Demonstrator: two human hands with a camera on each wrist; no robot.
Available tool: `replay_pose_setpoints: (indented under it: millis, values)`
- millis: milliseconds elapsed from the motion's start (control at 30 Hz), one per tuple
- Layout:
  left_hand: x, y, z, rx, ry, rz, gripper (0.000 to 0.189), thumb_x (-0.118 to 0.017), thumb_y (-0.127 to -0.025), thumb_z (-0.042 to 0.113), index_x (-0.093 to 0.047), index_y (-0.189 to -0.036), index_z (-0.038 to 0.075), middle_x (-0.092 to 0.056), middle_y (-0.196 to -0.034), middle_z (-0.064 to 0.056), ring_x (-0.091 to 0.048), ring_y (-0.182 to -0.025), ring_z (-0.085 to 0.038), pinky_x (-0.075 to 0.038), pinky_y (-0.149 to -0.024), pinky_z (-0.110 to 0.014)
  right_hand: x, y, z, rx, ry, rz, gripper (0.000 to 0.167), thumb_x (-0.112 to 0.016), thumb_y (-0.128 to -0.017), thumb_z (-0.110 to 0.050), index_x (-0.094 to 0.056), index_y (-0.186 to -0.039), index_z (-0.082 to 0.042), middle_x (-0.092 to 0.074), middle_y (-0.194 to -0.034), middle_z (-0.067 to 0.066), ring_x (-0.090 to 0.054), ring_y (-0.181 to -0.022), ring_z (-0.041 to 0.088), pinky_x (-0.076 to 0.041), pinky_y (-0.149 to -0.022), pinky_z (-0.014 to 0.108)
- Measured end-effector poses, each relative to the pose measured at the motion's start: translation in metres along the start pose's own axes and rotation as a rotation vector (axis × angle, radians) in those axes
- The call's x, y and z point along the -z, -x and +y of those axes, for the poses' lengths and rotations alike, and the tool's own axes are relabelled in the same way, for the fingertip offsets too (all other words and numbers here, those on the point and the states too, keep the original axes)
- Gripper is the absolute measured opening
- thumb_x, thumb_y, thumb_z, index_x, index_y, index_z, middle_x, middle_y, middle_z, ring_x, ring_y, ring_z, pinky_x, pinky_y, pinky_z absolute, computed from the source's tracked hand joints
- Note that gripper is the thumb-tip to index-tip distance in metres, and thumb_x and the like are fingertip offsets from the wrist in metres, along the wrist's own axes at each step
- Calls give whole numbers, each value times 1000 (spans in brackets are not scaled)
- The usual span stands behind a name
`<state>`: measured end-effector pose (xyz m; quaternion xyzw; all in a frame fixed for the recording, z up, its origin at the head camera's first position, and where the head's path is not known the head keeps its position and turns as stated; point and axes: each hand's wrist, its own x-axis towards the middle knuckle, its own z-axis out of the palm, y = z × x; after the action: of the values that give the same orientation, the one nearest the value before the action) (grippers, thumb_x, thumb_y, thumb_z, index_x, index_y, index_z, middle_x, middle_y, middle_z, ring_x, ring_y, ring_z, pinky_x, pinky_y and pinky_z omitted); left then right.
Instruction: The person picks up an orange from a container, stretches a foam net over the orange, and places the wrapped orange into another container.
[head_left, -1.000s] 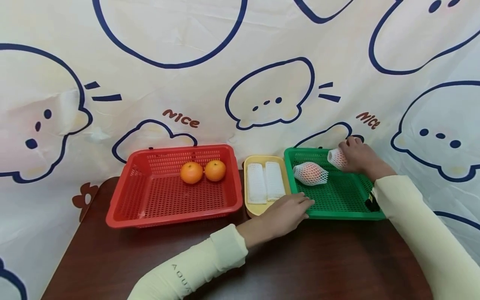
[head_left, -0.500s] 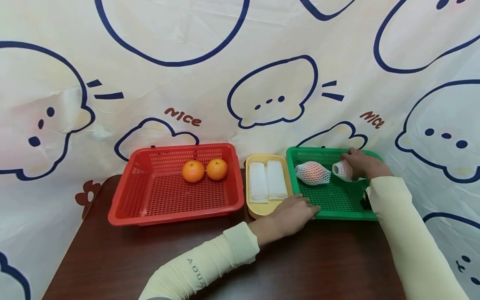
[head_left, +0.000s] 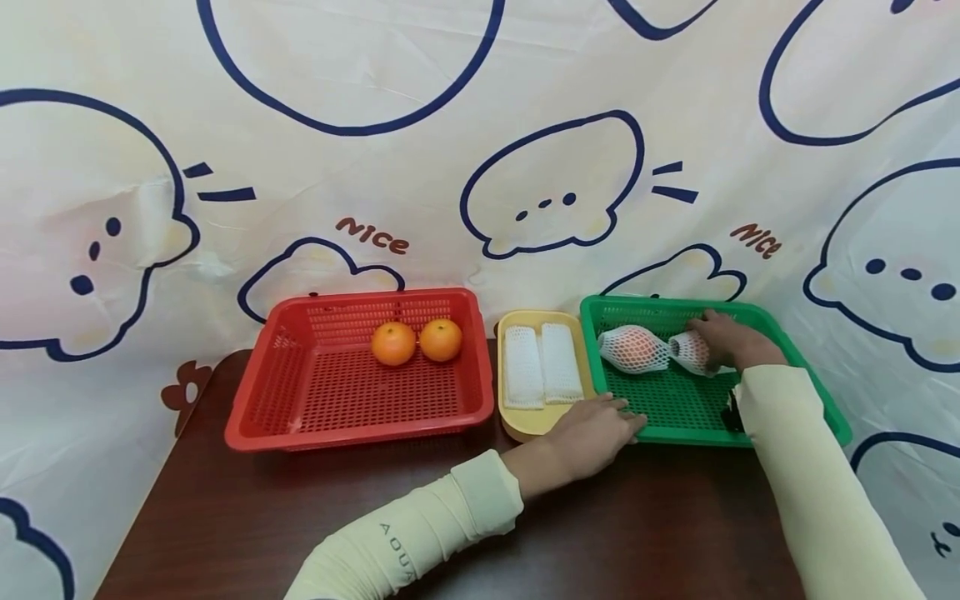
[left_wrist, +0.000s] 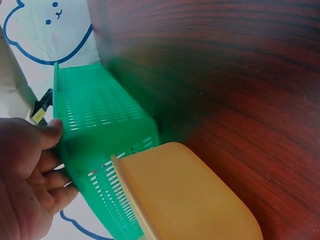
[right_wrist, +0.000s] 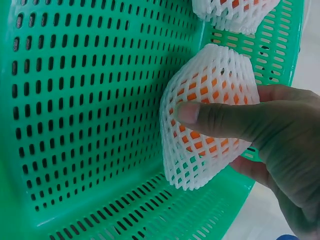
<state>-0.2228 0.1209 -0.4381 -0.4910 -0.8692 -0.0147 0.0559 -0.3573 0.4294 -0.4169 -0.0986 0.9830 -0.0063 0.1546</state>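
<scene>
In the head view, my right hand (head_left: 733, 340) is inside the green basket (head_left: 677, 433), low over its floor. It holds an orange in a white foam net (right_wrist: 212, 117), thumb across the mesh in the right wrist view, other fingers mostly hidden behind. Beside it lies a second netted fruit (head_left: 634, 349), its orange colour showing through the mesh. My left hand (head_left: 597, 436) holds the rim at the basket's near left corner, thumb and fingers at the edge in the left wrist view (left_wrist: 30, 175).
A yellow tray (head_left: 540, 421) with two flat white foam nets (head_left: 523, 367) stands against the green basket's left side. Further left, a red basket (head_left: 360, 432) holds two bare oranges (head_left: 393, 343). Behind everything hangs a printed cloth (head_left: 420, 183); the dark wooden table (head_left: 645, 533) lies in front.
My right hand has lowered the netted orange from the green basket's back right rim to its floor, close beside the other netted fruit. The left hand stays at the corner, shifting slightly right.
</scene>
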Motion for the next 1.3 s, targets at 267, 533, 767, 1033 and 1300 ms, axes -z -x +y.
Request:
replay_pose_setpoints:
  millis: [267,533,767,1033,1300]
  values:
    - [0,2,0,4,1,6,38,-49,-110,25,-57,-147,21,-63,-143,11,-52,-140,-10,-36,-121,-27,-2,-2,5,-9,-3,7,75,-90,-72,-6,-52,-137,2,-49,-137,33,-48,-119,49,-47,-94,70]
    - [-1,2,1,12,24,5,39,-45,-111,27,-56,-148,21,-62,-144,10,-50,-142,-9,-34,-122,-27,-3,0,5,-14,-13,10,76,-90,-72,-5,-51,-136,4,-50,-135,34,-48,-120,50,-46,-95,70]
    - [-1,7,-1,-2,47,46,40,-43,-112,30,-56,-148,19,-61,-145,8,-52,-141,-11,-34,-122,-27,0,4,0,-22,-7,7,78,-89,-74,-6,-47,-138,7,-46,-134,37,-46,-119,53,-46,-93,69]
    - [-1,15,2,-8,28,91,47,-43,-111,33,-47,-154,14,-52,-156,1,-42,-149,-16,-30,-126,-33,3,5,-5,-7,30,32,83,-88,-75,-8,-43,-142,10,-43,-139,39,-42,-126,56,-41,-101,71]
    - [29,75,1,66,142,206,51,-44,-110,34,-45,-155,10,-48,-159,-5,-37,-152,-21,-28,-127,-37,27,18,-55,96,152,175,50,-64,-92,9,-47,-139,11,-49,-131,36,-50,-118,50,-47,-95,64]
